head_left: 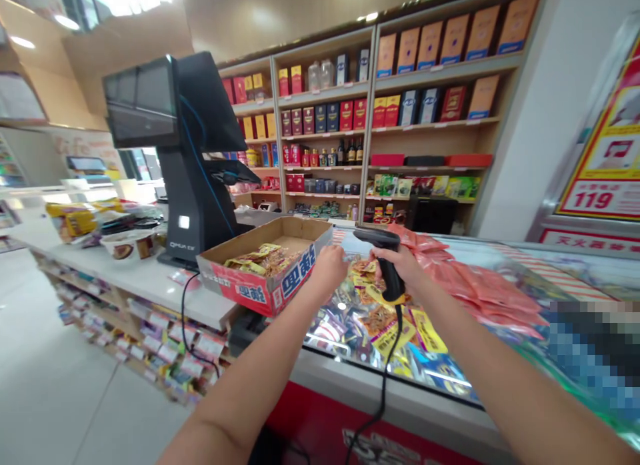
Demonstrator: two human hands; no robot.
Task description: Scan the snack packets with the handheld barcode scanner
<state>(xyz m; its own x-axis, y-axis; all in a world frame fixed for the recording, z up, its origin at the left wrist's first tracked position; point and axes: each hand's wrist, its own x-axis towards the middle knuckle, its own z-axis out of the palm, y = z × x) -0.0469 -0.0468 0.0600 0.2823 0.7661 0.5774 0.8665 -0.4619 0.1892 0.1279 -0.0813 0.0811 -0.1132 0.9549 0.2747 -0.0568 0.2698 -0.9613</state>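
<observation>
In the head view my right hand [404, 265] is wrapped round the grip of a black barcode scanner [390, 278]. The scanner's head points left, and its black cable hangs over the counter's front. My left hand [330, 270] is closed beside the right wall of an open cardboard box [240, 295]; what its fingers hold, if anything, I cannot make out. Inside the box lie several yellow snack packets [263, 257]. More yellow snack packets [383, 318] are on the glass-topped counter [340, 361], under and in front of the scanner.
A black checkout terminal [187, 158] stands left of the box, with a tub [129, 245] near its base. Reddish plastic packs [480, 285] are piled on the counter to the right. Behind are shelves of boxed goods [325, 118]. Another black cable [184, 318] hangs at the left.
</observation>
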